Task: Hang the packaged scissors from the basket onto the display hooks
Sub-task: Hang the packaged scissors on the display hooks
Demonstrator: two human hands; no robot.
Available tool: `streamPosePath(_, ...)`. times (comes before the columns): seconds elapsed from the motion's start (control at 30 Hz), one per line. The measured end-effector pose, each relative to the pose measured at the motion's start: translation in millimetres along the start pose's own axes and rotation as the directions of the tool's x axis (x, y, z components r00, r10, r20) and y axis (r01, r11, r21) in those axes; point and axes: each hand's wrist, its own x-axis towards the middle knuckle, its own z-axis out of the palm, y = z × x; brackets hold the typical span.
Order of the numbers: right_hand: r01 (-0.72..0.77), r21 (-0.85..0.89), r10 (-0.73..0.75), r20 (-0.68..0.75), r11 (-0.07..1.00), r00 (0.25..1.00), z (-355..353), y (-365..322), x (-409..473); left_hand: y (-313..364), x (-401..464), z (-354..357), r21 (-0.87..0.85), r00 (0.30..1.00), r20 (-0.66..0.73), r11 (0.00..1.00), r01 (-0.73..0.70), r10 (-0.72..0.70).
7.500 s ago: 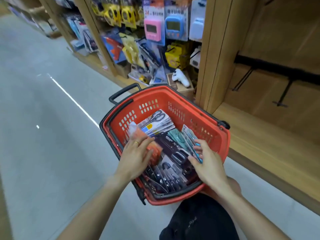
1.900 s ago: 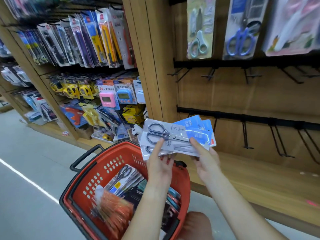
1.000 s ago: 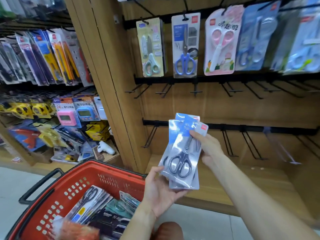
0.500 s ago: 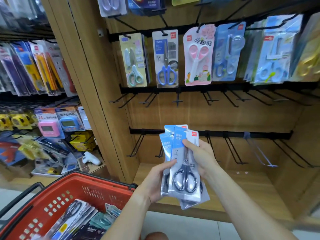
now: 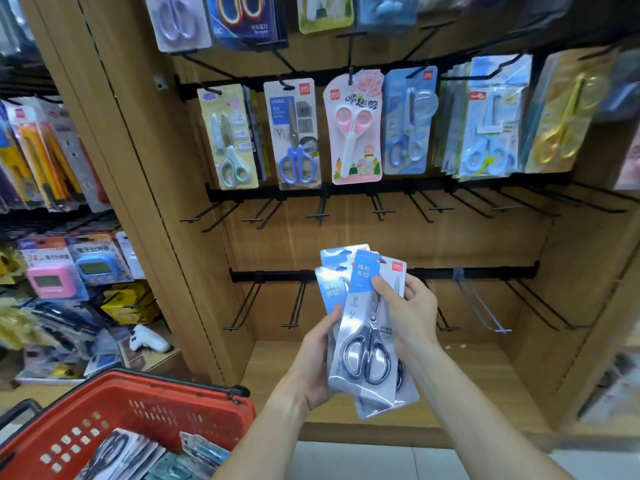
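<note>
From the head camera, both hands hold a fanned stack of scissor packs [image 5: 363, 327] just below the centre of the frame, in front of a wooden display bay. The left hand [image 5: 317, 362] grips the stack from its left edge, thumb on the front and fingers hidden behind. The right hand [image 5: 408, 317] pinches the front pack near its top, thumb pressed on the blue card and fingers curled round the right edge. The packs are flat, glossy clear plastic over blue-and-white card; the front one shows scissors with dark oval handle loops and steel blades.

Behind the hands, a black rail carries the lower row of hooks [image 5: 298, 303], thin black wire prongs slanting down and outward, bare, with open room between them. The middle row of hooks [image 5: 320, 211] above is bare as well. Higher up, a row of hanging scissors [image 5: 353, 129] in pastel cards fills its rail edge to edge. The bay's light wooden shelf [image 5: 485, 375] lies below the hands, boxed in by wooden side panels.

In the lower left corner stands a red plastic basket [image 5: 156, 403] with a perforated wall and black rim, holding more scissor packs [image 5: 138, 452], well apart from the hooks.
</note>
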Motion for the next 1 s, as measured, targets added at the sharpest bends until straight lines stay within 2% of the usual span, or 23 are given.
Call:
streamPosePath(0.2,-0.01,0.036,0.014,-0.114,0.999,0.993,-41.7,-14.4,12.4,-8.3,19.6,24.1,0.184,0.999,-0.019,0.982,-0.045,0.05)
streamPosePath(0.4,0.012,0.077,0.003,-0.192,0.997,0.981,-87.5,-34.4,24.0,-18.8,40.4,67.5,0.239,0.992,0.032,0.963,-0.123,0.119)
streamPosePath(0.6,0.04,0.021,-0.034,-0.221,0.999,0.975,-142.8,-63.5,38.7,-34.4,59.1,114.8,0.336,0.994,0.034,0.935,-0.111,0.106)
streamPosePath(0.83,0.032,0.026,-0.024,-0.267,0.999,0.964,-195.9,-87.4,61.5,-54.8,82.0,155.3,0.374,0.995,0.058,0.922,-0.097,0.081)
streamPosePath(1.0,-0.004,-0.035,-0.005,-0.245,0.999,0.97,-232.1,-109.4,79.2,-65.0,101.2,160.6,0.347,0.998,0.02,0.936,-0.065,0.062)
